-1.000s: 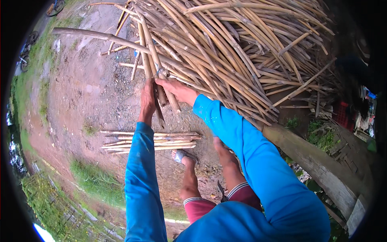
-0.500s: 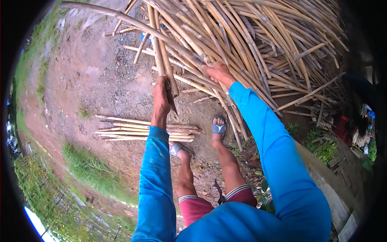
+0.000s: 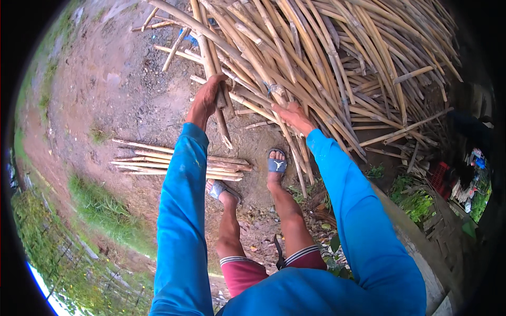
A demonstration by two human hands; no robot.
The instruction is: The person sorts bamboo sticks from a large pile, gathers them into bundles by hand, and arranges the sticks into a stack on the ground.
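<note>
My left hand is closed around slim bamboo poles, whose lower ends poke out below my fingers. My right hand grips the near end of a longer, greyish bamboo pole, which slants away to the upper left across the ones in my left hand. Both hands are over the near edge of a big heap of bamboo poles. On the ground by my left foot, several cut poles lie side by side in a neat row.
My sandalled feet stand on damp, stony dirt. Grass grows at the left. Right of me are a concrete edge, green weeds and a red crate. Loose pole ends jut out near my right foot.
My left hand has moved up along the poles and slightly left. The right hand has come lower with the long pole's end. The whole view has shifted a little.
</note>
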